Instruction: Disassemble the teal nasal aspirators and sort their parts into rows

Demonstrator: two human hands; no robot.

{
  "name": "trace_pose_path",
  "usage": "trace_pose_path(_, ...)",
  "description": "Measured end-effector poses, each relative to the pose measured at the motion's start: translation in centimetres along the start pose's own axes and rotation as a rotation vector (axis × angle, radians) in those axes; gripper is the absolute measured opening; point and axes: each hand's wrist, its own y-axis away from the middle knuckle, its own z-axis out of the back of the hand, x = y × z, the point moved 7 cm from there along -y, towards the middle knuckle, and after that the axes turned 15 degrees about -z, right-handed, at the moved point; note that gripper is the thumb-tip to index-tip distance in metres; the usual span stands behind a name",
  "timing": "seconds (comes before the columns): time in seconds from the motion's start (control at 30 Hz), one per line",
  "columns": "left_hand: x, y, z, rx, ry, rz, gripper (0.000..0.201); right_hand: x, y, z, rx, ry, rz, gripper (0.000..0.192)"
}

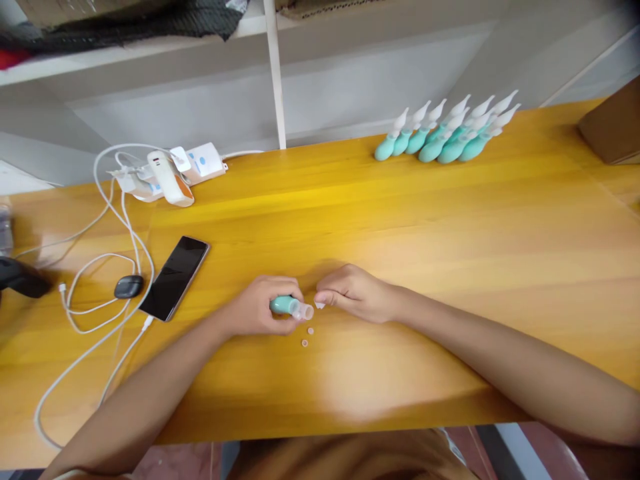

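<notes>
My left hand point(270, 307) is wrapped around a teal rubber bulb point(283, 305), which lies tilted with its clear plastic neck point(303, 311) pointing right. Just beyond that neck, my right hand point(353, 292) is closed, thumb against curled fingers. A small white piece point(320, 305) pokes out under the thumb tip; most of it is hidden. Hand and neck are a short gap apart. Below them on the table lie two small pinkish rings, one nearer point(305, 343) and one farther point(311, 331).
At the back right stand several teal bulb syringes point(445, 137) with white tips. A phone point(175, 277), a black earbud case point(129, 287), white cables and a power strip point(203, 163) occupy the left. A brown box point(613, 123) sits at far right.
</notes>
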Motion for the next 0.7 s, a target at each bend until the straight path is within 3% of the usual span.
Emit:
trace_pose_path(0.07,0.2,0.0,-0.1,-0.003,0.004,0.001,0.018,0.1,0.0,0.0,-0.011,0.025,-0.008,0.059)
trace_pose_path(0.2,-0.5,0.0,-1.8,0.214,-0.068,-0.107,0.043,0.1,0.0,-0.2,0.012,0.017,-0.004,0.058)
trace_pose_path(0.3,-0.8,0.1,-2.4,0.282,-0.168,-0.130,0.038,0.1,0.0,-0.1,0.017,0.004,0.008,0.057)
trace_pose_path(0.43,-1.1,0.0,-2.3,0.266,-0.185,-0.142,0.020,0.0,0.0,-0.2,0.023,0.013,0.001,0.056)
trace_pose_path(0.6,-1.1,-0.1,-1.9,0.233,-0.129,-0.134,0.019,-0.3,0.0,-0.1,0.023,0.003,0.002,0.056)
trace_pose_path(0.7,-0.6,-0.2,-1.2,0.111,-0.043,-0.052,0.018,-0.4,0.0,-0.3,0.021,-0.017,-0.024,0.058)
